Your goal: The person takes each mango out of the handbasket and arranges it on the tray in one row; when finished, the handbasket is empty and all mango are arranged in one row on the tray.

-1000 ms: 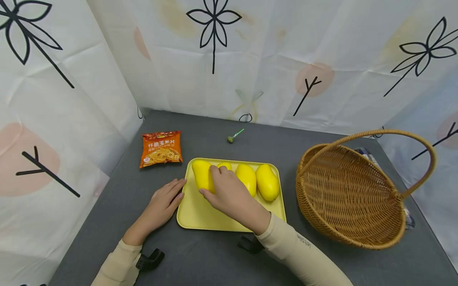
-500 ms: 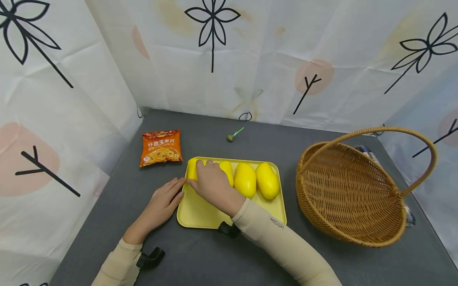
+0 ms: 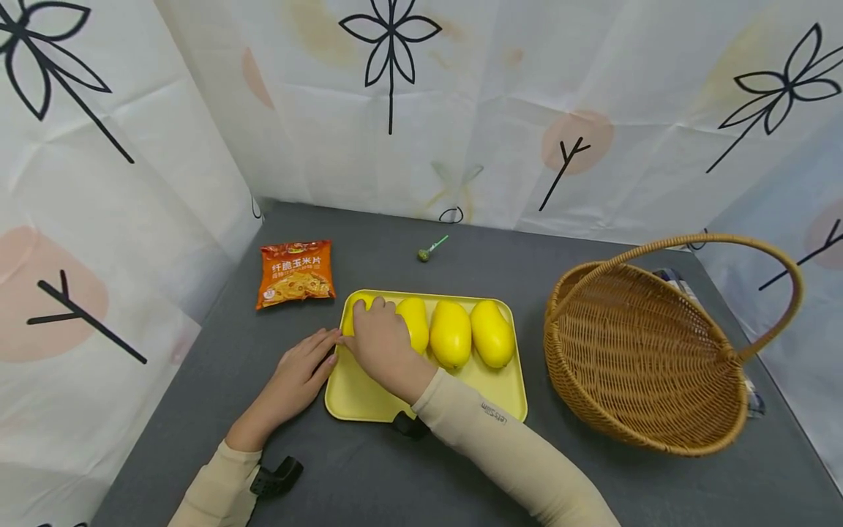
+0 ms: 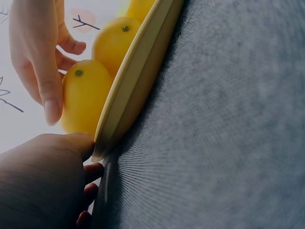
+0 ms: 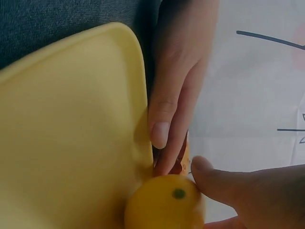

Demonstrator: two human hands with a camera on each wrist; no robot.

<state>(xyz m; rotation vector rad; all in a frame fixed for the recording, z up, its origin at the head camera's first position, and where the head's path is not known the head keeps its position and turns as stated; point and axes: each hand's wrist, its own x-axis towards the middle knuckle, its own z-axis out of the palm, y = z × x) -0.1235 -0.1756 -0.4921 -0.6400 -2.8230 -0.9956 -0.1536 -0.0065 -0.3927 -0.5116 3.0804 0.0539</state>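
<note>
Several yellow mangoes stand in a row along the far side of a yellow tray [image 3: 369, 399]. My right hand [image 3: 385, 348] holds the leftmost mango [image 5: 159, 205], thumb at its side in the right wrist view and fingers partly hidden. To its right lie the other mangoes, among them the middle mango [image 3: 451, 334] and the rightmost mango [image 3: 492, 334]. At the tray's left edge, my left hand [image 3: 304, 375] rests with straight fingers, its tips touching the rim. The left wrist view shows its thumb right at the rim and green stem spots on the mangoes.
An orange snack bag [image 3: 296, 274] lies behind the left hand. Beyond the tray is a green lollipop [image 3: 424, 255] on the grey table [image 3: 356, 476]. A wicker basket [image 3: 648, 359] with a tall handle stands at the right, partly over a checked cloth [image 3: 754, 399].
My right hand has moved left with the leftmost mango, bringing it nearer the tray's left edge and uncovering the mango to its right. My left hand has stayed at the rim.
</note>
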